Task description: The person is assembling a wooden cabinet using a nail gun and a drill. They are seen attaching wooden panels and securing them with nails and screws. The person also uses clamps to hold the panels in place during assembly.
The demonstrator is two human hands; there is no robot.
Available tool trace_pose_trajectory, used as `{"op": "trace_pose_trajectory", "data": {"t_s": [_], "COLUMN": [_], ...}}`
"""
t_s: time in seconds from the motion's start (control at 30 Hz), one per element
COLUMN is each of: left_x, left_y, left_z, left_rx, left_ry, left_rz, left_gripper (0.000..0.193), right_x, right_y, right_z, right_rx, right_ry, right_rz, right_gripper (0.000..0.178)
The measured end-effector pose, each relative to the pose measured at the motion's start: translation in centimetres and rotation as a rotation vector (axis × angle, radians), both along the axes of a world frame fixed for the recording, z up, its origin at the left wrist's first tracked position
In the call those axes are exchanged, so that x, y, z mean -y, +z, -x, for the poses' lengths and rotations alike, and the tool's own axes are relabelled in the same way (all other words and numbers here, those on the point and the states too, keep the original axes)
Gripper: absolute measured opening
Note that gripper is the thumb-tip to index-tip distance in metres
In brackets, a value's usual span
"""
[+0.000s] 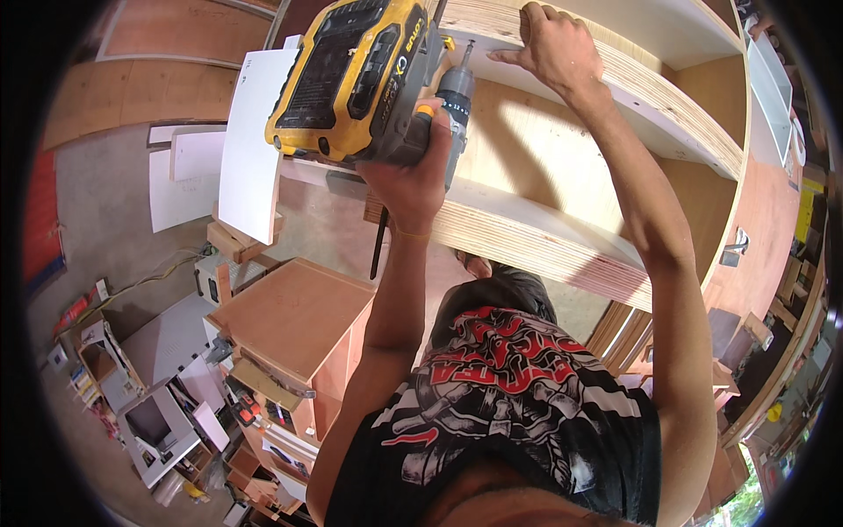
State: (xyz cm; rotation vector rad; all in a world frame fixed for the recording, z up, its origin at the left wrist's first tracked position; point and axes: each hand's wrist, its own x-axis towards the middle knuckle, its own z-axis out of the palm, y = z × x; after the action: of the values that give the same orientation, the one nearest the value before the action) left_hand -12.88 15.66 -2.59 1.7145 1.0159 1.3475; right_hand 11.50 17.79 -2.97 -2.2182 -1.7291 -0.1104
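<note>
My left hand [408,189] is closed around the grip of a cordless drill [457,101], whose large yellow and black battery [338,83] faces me. The drill's bit points up and away, with its tip close to the white face of a plywood board. That board [641,75] crosses the upper part of an open wooden cabinet [540,132]. My right hand [562,53] grips the board's layered edge just right of the bit, fingers over the edge and thumb stretched toward the bit. The exact contact of bit and board is too small to tell.
A white panel [255,145] stands left of the drill, with smaller white boards [189,171] behind it. Below left is a brown wooden box [294,307]. A red and black power tool [243,408] lies among clutter there. Timber pieces [781,307] are stacked at the right.
</note>
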Motion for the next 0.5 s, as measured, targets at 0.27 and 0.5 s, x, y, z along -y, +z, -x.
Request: {"op": "trace_pose_trajectory", "data": {"t_s": [0.27,0.5], "left_x": [-0.2,-0.6], "left_y": [0.3,0.6], "left_z": [-0.9,-1.4], "left_rx": [0.08,0.081], "left_ry": [-0.006,0.024], "left_rz": [0.073,0.099], "left_gripper": [0.014,0.015], "right_x": [-0.1,-0.1], "right_y": [-0.1,-0.7], "right_z": [0.0,-0.4], "right_rx": [0.003,-0.001], "right_ry": [0.002,0.014], "right_rz": [-0.006,0.018], "right_gripper": [0.058,0.068]}}
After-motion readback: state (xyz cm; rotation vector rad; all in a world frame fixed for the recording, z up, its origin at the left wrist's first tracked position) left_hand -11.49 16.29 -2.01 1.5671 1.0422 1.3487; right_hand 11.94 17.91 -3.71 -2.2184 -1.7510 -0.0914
